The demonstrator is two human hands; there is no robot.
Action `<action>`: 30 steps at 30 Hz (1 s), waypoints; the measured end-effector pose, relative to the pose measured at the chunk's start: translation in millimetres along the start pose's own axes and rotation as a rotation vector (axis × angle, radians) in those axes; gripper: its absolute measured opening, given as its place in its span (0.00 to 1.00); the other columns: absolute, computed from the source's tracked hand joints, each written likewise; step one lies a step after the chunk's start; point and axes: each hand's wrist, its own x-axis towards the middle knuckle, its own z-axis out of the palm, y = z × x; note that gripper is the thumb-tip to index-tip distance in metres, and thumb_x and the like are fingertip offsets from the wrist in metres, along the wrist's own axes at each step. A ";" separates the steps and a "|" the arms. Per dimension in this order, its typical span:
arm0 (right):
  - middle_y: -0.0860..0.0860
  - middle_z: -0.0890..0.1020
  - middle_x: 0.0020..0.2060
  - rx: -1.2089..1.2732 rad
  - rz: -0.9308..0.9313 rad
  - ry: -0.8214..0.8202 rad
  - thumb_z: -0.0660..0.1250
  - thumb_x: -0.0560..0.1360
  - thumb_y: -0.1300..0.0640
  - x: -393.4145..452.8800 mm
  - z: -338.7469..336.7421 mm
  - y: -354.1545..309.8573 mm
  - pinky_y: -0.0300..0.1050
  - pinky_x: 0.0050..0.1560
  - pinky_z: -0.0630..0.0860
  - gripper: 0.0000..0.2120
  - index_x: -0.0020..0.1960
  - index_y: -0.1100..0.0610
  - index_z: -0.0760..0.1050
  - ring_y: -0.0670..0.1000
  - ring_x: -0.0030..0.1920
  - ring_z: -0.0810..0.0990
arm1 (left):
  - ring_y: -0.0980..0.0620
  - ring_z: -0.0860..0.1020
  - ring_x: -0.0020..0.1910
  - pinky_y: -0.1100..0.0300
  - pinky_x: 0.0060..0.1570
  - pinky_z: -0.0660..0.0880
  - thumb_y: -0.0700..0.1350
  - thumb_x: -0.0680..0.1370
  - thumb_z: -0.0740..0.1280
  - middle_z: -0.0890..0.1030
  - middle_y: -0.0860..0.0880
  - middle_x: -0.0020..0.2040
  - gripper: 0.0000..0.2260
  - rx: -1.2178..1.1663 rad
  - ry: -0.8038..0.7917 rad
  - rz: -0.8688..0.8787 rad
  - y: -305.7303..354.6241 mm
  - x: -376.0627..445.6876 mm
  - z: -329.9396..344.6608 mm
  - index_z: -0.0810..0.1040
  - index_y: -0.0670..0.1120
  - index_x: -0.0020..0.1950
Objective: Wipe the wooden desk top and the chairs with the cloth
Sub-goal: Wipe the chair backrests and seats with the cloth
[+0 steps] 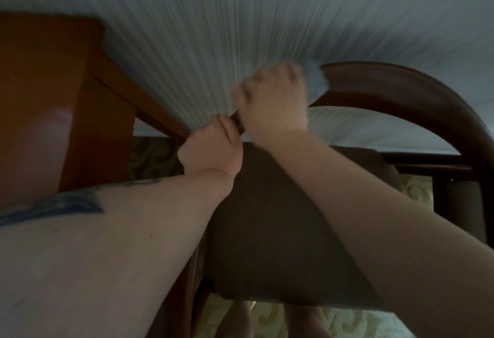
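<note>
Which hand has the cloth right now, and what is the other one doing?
The right hand, blurred with motion, holds the pale blue cloth against the chair's curved dark back rail. The left hand has no cloth and grips the rail's end.

Striped wall [240, 3] (pale), patterned floor [374, 319].

Chair [395, 84]: dark brown frame, brown seat [267, 217]. Desk [53, 84]: orange-brown wood. Cloth [314, 77]: pale blue-grey, blurred. Wall [240, 17]: grey-blue, fine stripes. Carpet [417, 190]: cream-green, leafy pattern. Left forearm [66, 204]: blue tattoo.

head view, close above chair [280, 217]
</note>
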 end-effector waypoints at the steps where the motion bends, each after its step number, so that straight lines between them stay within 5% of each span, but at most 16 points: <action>1: 0.52 0.80 0.51 0.035 -0.142 -0.018 0.50 0.81 0.46 -1.6 -0.7 -4.9 0.53 0.67 0.59 0.21 0.53 0.52 0.80 0.56 0.57 0.73 | 0.51 0.69 0.30 0.60 0.29 0.63 0.51 0.82 0.51 0.68 0.51 0.31 0.13 0.014 -0.016 0.001 0.3 0.3 -0.3 0.65 0.50 0.39; 3: 0.50 0.80 0.49 0.048 -0.226 -0.051 0.51 0.81 0.45 2.9 -4.9 10.5 0.51 0.65 0.59 0.21 0.53 0.51 0.80 0.54 0.56 0.74 | 0.51 0.70 0.31 0.60 0.29 0.62 0.51 0.82 0.48 0.71 0.50 0.33 0.14 0.015 -0.013 0.017 1.0 -0.1 -2.9 0.66 0.50 0.40; 8: 0.53 0.77 0.43 -0.097 0.225 -0.013 0.47 0.81 0.47 21.9 -15.5 34.3 0.53 0.63 0.62 0.24 0.48 0.56 0.79 0.56 0.53 0.73 | 0.54 0.68 0.27 0.61 0.27 0.61 0.51 0.83 0.47 0.69 0.51 0.30 0.18 -0.027 0.013 -0.004 0.5 0.2 -1.8 0.65 0.50 0.37; 12: 0.52 0.77 0.45 -0.049 -0.156 -0.172 0.48 0.81 0.46 13.1 -8.5 -16.3 0.51 0.54 0.63 0.22 0.51 0.54 0.78 0.54 0.50 0.72 | 0.51 0.70 0.34 0.57 0.32 0.66 0.48 0.82 0.53 0.68 0.51 0.32 0.10 0.061 -0.049 -0.012 1.5 -0.5 -2.2 0.67 0.50 0.42; 15: 0.48 0.76 0.44 0.079 -0.261 -0.237 0.48 0.82 0.45 17.5 -13.7 1.9 0.49 0.50 0.60 0.22 0.51 0.51 0.78 0.52 0.48 0.73 | 0.52 0.69 0.32 0.59 0.29 0.62 0.49 0.83 0.51 0.68 0.51 0.33 0.11 0.056 -0.040 -0.006 2.4 -0.3 -3.3 0.66 0.50 0.42; 22: 0.52 0.76 0.44 0.076 0.196 -0.009 0.48 0.82 0.43 15.5 -26.2 86.8 0.51 0.59 0.62 0.22 0.48 0.53 0.77 0.55 0.52 0.73 | 0.55 0.63 0.26 0.61 0.26 0.55 0.50 0.84 0.45 0.66 0.51 0.28 0.21 -0.025 0.019 -0.020 5.5 -1.3 -3.1 0.62 0.49 0.32; 25: 0.55 0.78 0.54 0.048 0.306 -0.011 0.46 0.82 0.45 12.1 -28.4 90.5 0.53 0.67 0.58 0.24 0.57 0.54 0.78 0.57 0.59 0.72 | 0.55 0.67 0.30 0.61 0.28 0.55 0.52 0.83 0.43 0.70 0.50 0.34 0.21 -0.049 0.015 0.098 4.5 -1.9 -4.3 0.69 0.47 0.41; 27: 0.56 0.77 0.59 -0.011 0.341 -0.039 0.45 0.83 0.46 13.1 -29.6 79.2 0.55 0.69 0.56 0.24 0.62 0.55 0.76 0.58 0.63 0.70 | 0.52 0.72 0.42 0.61 0.35 0.62 0.53 0.82 0.41 0.74 0.49 0.44 0.22 -0.063 0.030 0.234 1.2 -3.8 -5.3 0.73 0.47 0.54; 30: 0.56 0.76 0.62 -0.040 0.212 -0.154 0.45 0.82 0.48 18.4 -28.2 51.4 0.56 0.70 0.56 0.23 0.64 0.54 0.74 0.58 0.65 0.69 | 0.50 0.72 0.50 0.57 0.46 0.64 0.53 0.82 0.43 0.75 0.47 0.52 0.22 -0.061 0.007 0.343 6.3 1.5 -7.2 0.72 0.46 0.62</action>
